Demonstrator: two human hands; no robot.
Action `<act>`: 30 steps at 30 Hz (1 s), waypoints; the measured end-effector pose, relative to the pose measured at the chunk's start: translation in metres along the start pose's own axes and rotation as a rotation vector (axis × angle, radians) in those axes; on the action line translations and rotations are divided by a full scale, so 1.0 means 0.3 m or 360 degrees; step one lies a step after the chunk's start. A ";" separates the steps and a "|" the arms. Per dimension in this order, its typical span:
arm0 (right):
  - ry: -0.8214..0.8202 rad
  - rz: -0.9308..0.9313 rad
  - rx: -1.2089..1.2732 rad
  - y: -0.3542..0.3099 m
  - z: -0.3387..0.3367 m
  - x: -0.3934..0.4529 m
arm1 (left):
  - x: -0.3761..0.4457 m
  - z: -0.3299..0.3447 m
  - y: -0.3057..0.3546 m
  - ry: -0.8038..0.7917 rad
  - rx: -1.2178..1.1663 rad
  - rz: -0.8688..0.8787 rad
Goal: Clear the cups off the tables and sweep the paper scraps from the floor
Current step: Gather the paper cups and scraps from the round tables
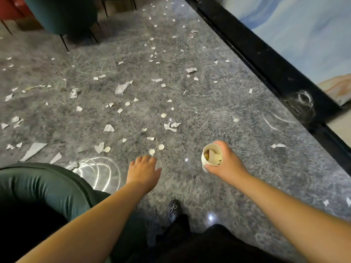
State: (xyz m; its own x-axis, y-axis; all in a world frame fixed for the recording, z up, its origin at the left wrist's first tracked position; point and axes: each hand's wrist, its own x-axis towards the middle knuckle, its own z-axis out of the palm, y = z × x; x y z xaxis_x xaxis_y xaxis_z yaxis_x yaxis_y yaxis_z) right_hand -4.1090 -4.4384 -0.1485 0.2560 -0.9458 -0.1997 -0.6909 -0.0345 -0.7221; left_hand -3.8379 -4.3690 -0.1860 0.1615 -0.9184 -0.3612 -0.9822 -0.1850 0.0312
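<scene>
My right hand (226, 162) grips a white paper cup (206, 162) stuffed with crumpled paper, held above the grey stone floor (218, 111). My left hand (143, 170) reaches forward with fingers spread and holds nothing. Its fingertips are just short of a small round paper scrap (151, 151); a second round scrap (161, 146) lies beside it. Several torn white paper scraps, such as a large one (122, 87) and another (171, 126), are strewn over the floor ahead.
A dark green upholstered chair (38, 188) is close at my lower left. Another dark chair on thin legs (62, 16) stands at the far left. A black plinth (266, 59) below a painted wall runs along the right. My dark shoe (173, 209) shows below.
</scene>
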 end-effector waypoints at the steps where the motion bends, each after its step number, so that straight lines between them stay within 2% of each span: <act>1: -0.0014 -0.0016 0.0012 -0.028 -0.005 0.065 | 0.052 -0.026 -0.021 -0.0002 -0.0007 -0.0011; 10: -0.0003 -0.0077 0.0102 -0.250 -0.007 0.507 | 0.394 -0.210 -0.152 0.0066 -0.0062 -0.0068; 19: -0.0285 -0.0169 0.0069 -0.344 0.059 1.063 | 0.768 -0.351 -0.309 0.0111 -0.0130 -0.0315; 30: -0.0510 -0.0437 0.0074 -0.599 0.064 1.735 | 1.198 -0.594 -0.469 0.0115 -0.0234 -0.0658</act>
State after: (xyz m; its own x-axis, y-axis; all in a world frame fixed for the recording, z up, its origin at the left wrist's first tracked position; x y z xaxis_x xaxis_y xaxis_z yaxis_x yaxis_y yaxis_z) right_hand -3.8387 -4.9183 -0.1353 0.6287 -0.7551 -0.1860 -0.5382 -0.2498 -0.8050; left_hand -3.6248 -4.7353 -0.1542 0.5492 -0.7779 -0.3053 -0.8106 -0.5847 0.0317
